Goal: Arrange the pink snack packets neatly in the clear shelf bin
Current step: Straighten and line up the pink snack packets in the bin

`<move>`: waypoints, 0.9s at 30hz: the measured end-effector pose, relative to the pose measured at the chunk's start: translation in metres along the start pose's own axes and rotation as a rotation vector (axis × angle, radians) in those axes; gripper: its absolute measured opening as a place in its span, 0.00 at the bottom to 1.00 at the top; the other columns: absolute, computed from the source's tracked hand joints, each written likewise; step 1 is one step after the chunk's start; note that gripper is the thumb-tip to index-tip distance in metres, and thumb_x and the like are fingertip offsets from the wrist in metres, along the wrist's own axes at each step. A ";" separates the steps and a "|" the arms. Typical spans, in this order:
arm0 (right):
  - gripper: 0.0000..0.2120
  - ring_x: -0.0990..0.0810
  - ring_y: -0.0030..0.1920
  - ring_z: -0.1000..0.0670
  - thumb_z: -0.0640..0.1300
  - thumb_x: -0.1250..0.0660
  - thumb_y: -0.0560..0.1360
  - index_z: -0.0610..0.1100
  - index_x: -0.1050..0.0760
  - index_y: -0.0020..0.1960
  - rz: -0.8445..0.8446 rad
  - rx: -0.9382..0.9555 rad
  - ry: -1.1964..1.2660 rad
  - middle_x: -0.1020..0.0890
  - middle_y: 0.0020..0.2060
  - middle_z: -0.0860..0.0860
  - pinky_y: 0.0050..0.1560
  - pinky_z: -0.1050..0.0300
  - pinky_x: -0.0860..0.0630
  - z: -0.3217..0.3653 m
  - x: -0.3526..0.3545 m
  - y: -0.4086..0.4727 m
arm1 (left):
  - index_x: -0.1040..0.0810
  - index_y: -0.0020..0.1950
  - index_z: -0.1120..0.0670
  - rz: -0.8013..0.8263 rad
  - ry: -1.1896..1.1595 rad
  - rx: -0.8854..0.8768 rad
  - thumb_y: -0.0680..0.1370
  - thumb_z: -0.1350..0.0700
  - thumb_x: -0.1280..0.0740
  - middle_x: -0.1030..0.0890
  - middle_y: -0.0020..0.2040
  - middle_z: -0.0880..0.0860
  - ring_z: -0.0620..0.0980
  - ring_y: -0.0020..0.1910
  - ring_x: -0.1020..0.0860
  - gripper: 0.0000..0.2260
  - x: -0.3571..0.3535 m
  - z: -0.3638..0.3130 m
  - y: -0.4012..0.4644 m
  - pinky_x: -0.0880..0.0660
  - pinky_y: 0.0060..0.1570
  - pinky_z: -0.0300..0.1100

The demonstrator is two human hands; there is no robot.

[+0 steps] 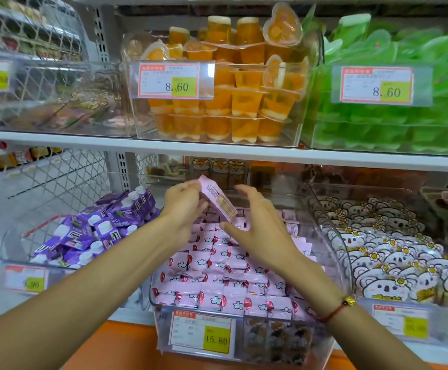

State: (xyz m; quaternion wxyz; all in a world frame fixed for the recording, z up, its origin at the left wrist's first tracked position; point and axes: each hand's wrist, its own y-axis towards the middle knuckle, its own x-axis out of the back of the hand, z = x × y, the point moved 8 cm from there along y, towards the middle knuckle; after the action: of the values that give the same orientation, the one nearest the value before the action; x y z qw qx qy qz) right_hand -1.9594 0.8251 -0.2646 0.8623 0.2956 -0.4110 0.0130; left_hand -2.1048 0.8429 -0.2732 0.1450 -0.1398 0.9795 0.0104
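the scene was a shop shelving unit with white shelf boards and an orange ledge along the near edge. on the lower shelf, in the middle, sat the clear shelf bin (335,236), packed with rows of pink snack packets (217,279) lying mostly flat, printed with small clouds and red shapes. a price tag (203,333) reading 15.80 hung on its near face.

the left hand (183,206) was over the far part of the bin, its grip curled round 1 pink packet (217,198), which it held tilted above the pile, back side showing. the right hand (260,228) hovered just right of that packet, fingers spread and slightly bent, its grip holding nothing. a red cord bracelet (337,311) with a gold bead circled the right wrist.

left of the bin, a tray held purple pouches (97,231) with white caps in a loose heap. to the right, another clear bin held koala-face packets (393,263).

on the upper shelf, a clear box of orange jelly cups (225,102) stood in the middle with an 8.60 tag (169,80), and green jelly cups (393,129) filled the box on the right. white wire mesh (57,177) backed the far left side.
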 end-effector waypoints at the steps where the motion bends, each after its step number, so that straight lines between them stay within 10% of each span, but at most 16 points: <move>1: 0.32 0.33 0.67 0.49 0.52 0.30 0.73 0.51 0.42 0.72 -0.023 0.026 -0.002 0.29 0.67 0.52 0.64 0.51 0.31 0.003 0.001 -0.001 | 0.24 0.61 0.61 0.002 -0.060 0.029 0.81 0.62 0.41 0.19 0.53 0.58 0.46 0.47 0.22 0.11 0.001 -0.001 -0.004 0.23 0.47 0.38; 8: 0.14 0.23 0.47 0.58 0.46 0.29 0.73 0.49 0.27 0.57 -0.166 0.109 0.203 0.20 0.47 0.56 0.43 0.62 0.25 0.011 0.018 -0.007 | 0.23 0.52 0.62 0.108 -0.288 0.188 0.80 0.61 0.38 0.16 0.40 0.57 0.48 0.41 0.18 0.07 0.005 0.004 -0.029 0.19 0.34 0.38; 12: 0.16 0.23 0.29 0.56 0.55 0.31 0.73 0.43 0.21 0.52 0.118 -0.260 0.717 0.17 0.32 0.49 0.28 0.66 0.28 -0.010 0.000 -0.011 | 0.24 0.57 0.51 0.218 0.283 -0.177 0.78 0.56 0.35 0.18 0.54 0.51 0.45 0.52 0.19 0.08 0.010 -0.021 -0.027 0.22 0.50 0.40; 19: 0.24 0.22 0.29 0.52 0.61 0.37 0.73 0.42 0.23 0.57 0.378 -0.566 1.232 0.17 0.37 0.43 0.28 0.64 0.24 -0.007 -0.019 -0.025 | 0.23 0.58 0.50 0.395 0.356 -0.250 0.76 0.53 0.32 0.16 0.49 0.47 0.43 0.47 0.17 0.12 0.007 -0.022 -0.026 0.23 0.42 0.31; 27: 0.19 0.17 0.45 0.52 0.49 0.31 0.71 0.42 0.24 0.59 0.044 -0.380 1.290 0.16 0.47 0.47 0.42 0.65 0.22 -0.004 0.001 -0.014 | 0.23 0.49 0.50 0.138 0.490 -0.436 0.71 0.41 0.33 0.16 0.44 0.45 0.42 0.47 0.18 0.15 0.028 -0.025 -0.033 0.21 0.46 0.37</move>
State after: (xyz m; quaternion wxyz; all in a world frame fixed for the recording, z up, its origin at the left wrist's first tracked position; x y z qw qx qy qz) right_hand -1.9523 0.8160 -0.2728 0.9717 0.0634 0.1853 0.1321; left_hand -2.1281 0.8021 -0.2563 -0.1291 -0.0993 0.9670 0.1957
